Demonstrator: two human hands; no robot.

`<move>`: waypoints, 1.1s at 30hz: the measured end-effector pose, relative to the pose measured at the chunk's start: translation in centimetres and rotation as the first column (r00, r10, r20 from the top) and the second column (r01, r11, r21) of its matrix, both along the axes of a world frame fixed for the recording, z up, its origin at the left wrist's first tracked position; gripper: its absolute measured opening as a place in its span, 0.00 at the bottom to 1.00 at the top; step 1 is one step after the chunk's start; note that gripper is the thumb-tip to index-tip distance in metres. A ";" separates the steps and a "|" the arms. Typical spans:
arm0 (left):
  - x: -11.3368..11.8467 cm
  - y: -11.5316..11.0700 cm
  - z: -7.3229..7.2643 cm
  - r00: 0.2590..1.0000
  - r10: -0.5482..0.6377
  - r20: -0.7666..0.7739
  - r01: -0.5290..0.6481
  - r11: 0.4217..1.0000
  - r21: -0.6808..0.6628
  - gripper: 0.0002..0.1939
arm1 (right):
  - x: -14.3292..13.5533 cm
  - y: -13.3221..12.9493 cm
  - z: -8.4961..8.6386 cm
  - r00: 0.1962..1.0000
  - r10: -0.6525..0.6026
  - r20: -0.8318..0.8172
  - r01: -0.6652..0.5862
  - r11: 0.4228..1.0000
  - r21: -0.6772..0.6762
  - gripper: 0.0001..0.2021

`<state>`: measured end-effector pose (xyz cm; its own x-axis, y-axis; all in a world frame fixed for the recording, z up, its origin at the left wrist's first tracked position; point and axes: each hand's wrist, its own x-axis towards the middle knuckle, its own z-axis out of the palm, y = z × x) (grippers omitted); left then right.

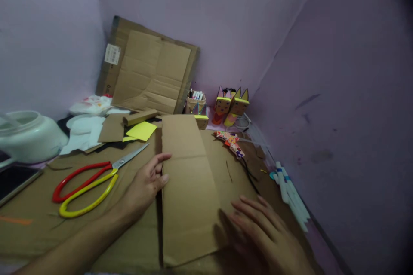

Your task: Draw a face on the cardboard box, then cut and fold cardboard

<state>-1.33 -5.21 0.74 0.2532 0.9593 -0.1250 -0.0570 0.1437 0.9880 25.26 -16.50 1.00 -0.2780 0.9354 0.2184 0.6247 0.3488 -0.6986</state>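
Observation:
A long brown cardboard piece lies lengthwise in front of me, with a crease across it. Its left edge is pinched between the thumb and fingers of my left hand. Off its lower right edge, my right hand has its fingers spread and holds nothing; whether it touches the cardboard I cannot tell. Left of my left hand lie large scissors with one red and one yellow handle, blades together. Beyond the right hand is a flower-patterned glue gun with a black cord.
Larger cardboard sheets lean on the back wall. Yellow paper and white scraps lie back left, near a white pot and a phone. Animal-faced cardboard tubes stand behind; white sticks lie along the right wall.

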 end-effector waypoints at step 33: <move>-0.3 -8.7 -4.7 0.621 0.497 -0.606 0.544 0.283 0.790 0.18 | -2.7 1.2 -3.1 0.978 0.141 0.152 -0.181 0.939 0.294 0.23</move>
<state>-1.67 -13.86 -3.94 0.6088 0.5000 0.6160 0.6004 -0.7978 0.0542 22.61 -15.31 -2.06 -0.4632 0.7699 0.4389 0.6190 0.6355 -0.4615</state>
